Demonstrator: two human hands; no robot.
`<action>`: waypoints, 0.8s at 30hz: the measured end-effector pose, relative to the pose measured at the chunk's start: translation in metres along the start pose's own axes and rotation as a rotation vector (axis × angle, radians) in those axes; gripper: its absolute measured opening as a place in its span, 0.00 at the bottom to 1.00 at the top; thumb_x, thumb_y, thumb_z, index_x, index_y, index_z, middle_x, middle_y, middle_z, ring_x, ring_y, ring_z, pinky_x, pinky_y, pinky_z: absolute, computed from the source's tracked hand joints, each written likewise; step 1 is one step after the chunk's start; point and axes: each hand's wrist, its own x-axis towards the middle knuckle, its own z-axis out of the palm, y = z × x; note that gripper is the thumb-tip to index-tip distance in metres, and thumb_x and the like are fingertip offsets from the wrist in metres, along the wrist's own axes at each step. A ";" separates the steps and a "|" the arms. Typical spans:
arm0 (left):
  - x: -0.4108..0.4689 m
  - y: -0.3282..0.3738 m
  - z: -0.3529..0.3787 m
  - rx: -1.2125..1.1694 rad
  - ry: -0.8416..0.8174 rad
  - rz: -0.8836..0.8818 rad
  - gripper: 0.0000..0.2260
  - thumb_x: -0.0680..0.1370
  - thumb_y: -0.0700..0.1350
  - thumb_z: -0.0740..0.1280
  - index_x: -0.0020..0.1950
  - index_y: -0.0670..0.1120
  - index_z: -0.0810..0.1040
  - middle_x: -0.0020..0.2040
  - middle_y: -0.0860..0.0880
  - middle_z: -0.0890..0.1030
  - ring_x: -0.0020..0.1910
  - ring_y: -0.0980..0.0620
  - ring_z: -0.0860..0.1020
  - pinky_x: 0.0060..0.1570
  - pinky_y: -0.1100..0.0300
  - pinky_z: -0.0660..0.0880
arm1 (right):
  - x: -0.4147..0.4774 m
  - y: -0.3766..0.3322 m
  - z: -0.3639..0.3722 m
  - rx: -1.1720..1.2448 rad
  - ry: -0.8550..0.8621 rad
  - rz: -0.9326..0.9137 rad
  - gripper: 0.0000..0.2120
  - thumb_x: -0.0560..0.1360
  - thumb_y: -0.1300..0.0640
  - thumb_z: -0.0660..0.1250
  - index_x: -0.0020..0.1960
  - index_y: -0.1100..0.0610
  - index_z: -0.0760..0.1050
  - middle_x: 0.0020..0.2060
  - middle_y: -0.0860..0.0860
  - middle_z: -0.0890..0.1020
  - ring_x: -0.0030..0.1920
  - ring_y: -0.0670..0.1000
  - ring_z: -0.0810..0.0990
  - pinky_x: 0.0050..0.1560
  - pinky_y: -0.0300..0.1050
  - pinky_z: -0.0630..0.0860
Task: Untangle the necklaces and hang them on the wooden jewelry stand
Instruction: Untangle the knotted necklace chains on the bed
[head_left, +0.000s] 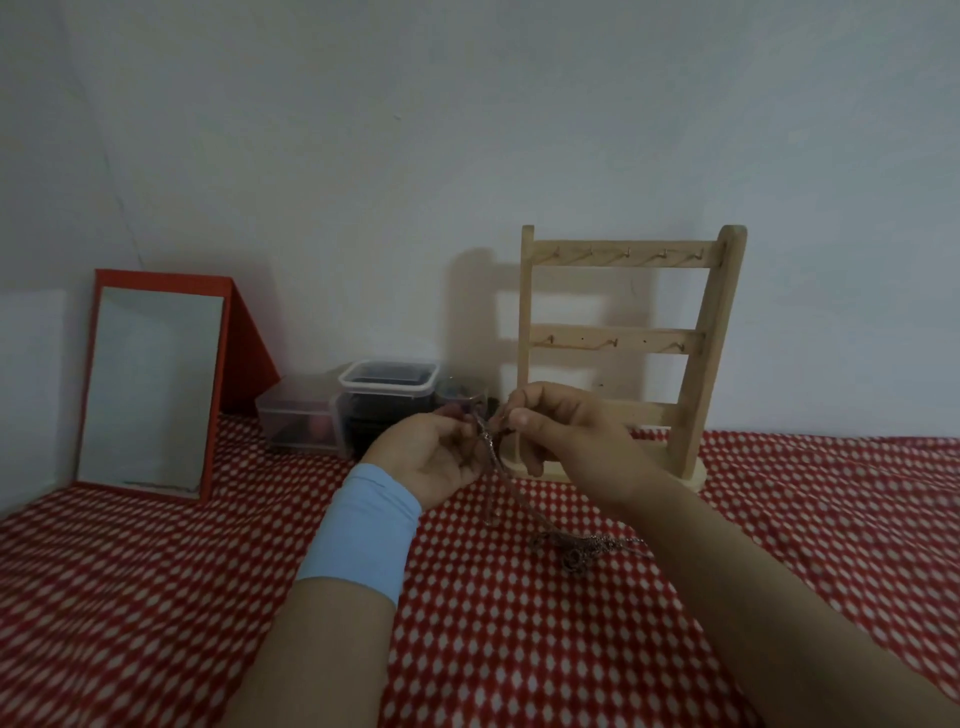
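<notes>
Red cloth dotted with white diamonds covers the table (208, 597), and on it, just in front of the person, lies a loose heap of thin, coppery metal chain necklaces (576, 545). Part of the chains is drawn up from that heap, above the cloth, to where the left hand (426, 452) and the right hand (561, 431) meet. The fingers (519, 415) of each hand are pinched together on the strands, close beside one another, seemingly so that a knot can be picked apart while the rest of the weight rests on the cloth. A pale blue band (363, 530) wraps the left wrist. The pale wooden ladder-shaped jewelry stand (618, 343) is upright just behind the hands, near the wall. Its hooks face the person and those that show are bare, so hanging looks an easy reach once a chain comes free. A red-framed mirror (150, 384) and clear plastic boxes (387, 384) sit to the left, apart from the work.
</notes>
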 end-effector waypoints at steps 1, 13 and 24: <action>0.000 0.000 0.000 0.048 -0.017 0.009 0.13 0.79 0.30 0.53 0.48 0.43 0.75 0.37 0.45 0.76 0.27 0.53 0.76 0.35 0.58 0.74 | 0.000 -0.001 0.000 0.007 0.006 -0.005 0.08 0.83 0.63 0.62 0.49 0.62 0.79 0.40 0.55 0.83 0.30 0.48 0.73 0.35 0.41 0.74; -0.012 0.013 0.000 0.198 -0.081 0.140 0.10 0.74 0.36 0.56 0.41 0.46 0.74 0.30 0.50 0.73 0.31 0.51 0.73 0.44 0.54 0.72 | 0.002 0.004 -0.006 -0.262 -0.068 0.196 0.08 0.83 0.60 0.64 0.47 0.57 0.80 0.33 0.47 0.79 0.32 0.44 0.75 0.36 0.37 0.72; -0.004 0.010 -0.002 0.291 -0.094 0.275 0.07 0.78 0.39 0.66 0.41 0.46 0.76 0.30 0.51 0.75 0.34 0.53 0.77 0.51 0.53 0.76 | 0.004 -0.005 -0.013 -0.505 0.048 0.239 0.11 0.82 0.55 0.67 0.48 0.62 0.81 0.37 0.51 0.81 0.27 0.42 0.78 0.30 0.34 0.76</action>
